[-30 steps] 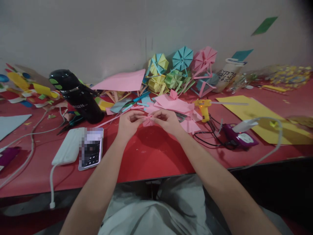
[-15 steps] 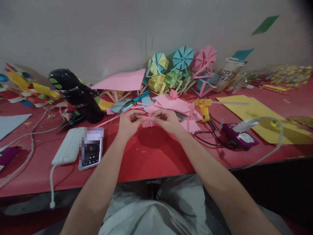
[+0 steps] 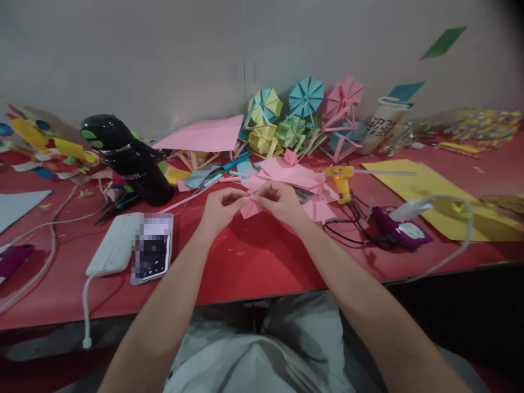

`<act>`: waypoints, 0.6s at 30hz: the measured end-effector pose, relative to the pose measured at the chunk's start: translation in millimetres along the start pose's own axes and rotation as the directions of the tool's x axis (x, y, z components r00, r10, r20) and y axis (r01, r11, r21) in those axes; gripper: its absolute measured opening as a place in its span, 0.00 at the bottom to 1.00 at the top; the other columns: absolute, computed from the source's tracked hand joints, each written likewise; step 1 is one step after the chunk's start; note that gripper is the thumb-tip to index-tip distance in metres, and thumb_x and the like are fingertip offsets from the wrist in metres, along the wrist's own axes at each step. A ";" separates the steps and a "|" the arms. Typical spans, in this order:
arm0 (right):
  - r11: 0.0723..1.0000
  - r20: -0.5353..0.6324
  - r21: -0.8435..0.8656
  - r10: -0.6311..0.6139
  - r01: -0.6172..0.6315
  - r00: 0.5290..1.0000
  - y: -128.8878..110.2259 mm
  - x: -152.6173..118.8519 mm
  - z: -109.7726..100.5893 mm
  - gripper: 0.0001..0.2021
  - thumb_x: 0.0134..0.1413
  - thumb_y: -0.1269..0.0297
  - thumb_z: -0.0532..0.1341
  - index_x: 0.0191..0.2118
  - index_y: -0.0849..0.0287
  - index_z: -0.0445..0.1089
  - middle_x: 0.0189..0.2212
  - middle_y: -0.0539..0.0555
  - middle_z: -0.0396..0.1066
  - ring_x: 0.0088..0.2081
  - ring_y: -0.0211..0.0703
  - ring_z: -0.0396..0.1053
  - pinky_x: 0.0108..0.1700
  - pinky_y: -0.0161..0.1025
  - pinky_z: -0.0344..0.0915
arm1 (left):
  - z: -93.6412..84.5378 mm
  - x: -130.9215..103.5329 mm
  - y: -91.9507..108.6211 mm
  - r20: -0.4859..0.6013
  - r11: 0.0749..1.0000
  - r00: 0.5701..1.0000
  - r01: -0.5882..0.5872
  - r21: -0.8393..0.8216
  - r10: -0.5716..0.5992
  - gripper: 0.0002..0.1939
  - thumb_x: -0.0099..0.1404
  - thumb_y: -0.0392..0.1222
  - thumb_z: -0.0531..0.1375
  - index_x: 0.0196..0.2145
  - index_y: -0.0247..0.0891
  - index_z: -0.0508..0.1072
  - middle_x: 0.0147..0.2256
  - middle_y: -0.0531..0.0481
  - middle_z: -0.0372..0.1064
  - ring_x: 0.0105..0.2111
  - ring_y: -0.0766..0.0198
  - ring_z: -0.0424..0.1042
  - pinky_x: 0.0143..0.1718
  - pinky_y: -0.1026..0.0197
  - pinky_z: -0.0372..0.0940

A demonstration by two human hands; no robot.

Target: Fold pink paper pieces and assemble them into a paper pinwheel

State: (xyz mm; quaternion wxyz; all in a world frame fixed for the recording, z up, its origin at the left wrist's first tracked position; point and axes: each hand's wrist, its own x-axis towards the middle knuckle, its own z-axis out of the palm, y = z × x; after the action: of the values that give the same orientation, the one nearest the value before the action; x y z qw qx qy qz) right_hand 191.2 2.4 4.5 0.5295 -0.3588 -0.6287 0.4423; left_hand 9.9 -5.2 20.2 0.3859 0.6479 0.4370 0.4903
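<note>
My left hand [image 3: 219,207] and my right hand [image 3: 280,202] meet above the middle of the red table [image 3: 254,262]. Between their fingertips they pinch a small folded pink paper piece [image 3: 248,207]. Its lower corner hangs free under my fingers, and most of the piece is hidden by them. Just behind my hands lies a heap of loose pink paper sheets [image 3: 292,174].
A phone [image 3: 152,254] and a white power bank [image 3: 112,250] lie left of my hands, a black bottle [image 3: 129,158] behind them. A yellow glue gun [image 3: 341,179], black cables, a purple socket block [image 3: 401,232] and a yellow sheet [image 3: 440,196] sit right. Folded paper pinwheels [image 3: 305,112] stand by the wall.
My fingers have shifted on the pink piece, which now hangs slightly lower and tilted between them. Both hands stay in the same spot.
</note>
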 end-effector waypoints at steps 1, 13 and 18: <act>1.000 -0.005 0.017 -0.008 0.008 1.000 0.3 0.2 -0.1 0.17 0.44 0.53 0.71 0.31 0.58 0.67 0.30 0.52 0.74 0.32 0.40 0.71 0.37 0.40 0.69 | -0.1 -0.3 0.3 0.003 1.000 1.000 0.010 0.014 -0.010 0.08 0.54 0.43 0.67 0.30 0.37 0.79 0.32 0.47 0.78 0.33 0.61 0.75 0.38 0.58 0.69; 0.995 0.035 -0.095 -0.035 0.038 0.999 3.5 1.4 2.1 0.13 0.49 0.55 0.68 0.34 0.60 0.73 0.32 0.53 0.74 0.32 0.39 0.70 0.37 0.39 0.68 | -0.5 2.9 -3.8 -0.107 0.993 0.993 -0.039 0.109 0.051 0.04 0.55 0.35 0.60 0.24 0.36 0.70 0.22 0.55 0.64 0.24 0.68 0.61 0.28 0.63 0.57; 0.988 0.033 -0.145 -0.046 0.050 0.998 8.4 2.6 -1.4 0.11 0.51 0.56 0.66 0.34 0.60 0.75 0.32 0.54 0.75 0.32 0.40 0.69 0.37 0.40 0.67 | 2.3 2.3 -3.9 -0.056 0.998 0.997 0.053 0.037 -0.051 0.04 0.56 0.37 0.60 0.25 0.37 0.69 0.23 0.55 0.64 0.24 0.68 0.62 0.29 0.63 0.59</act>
State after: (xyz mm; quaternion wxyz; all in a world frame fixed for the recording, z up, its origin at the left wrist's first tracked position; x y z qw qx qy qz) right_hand 192.0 8.0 -2.4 0.5032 -0.3746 -0.6755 0.3875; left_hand 11.7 -1.9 16.7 0.3740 0.6299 0.4735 0.4890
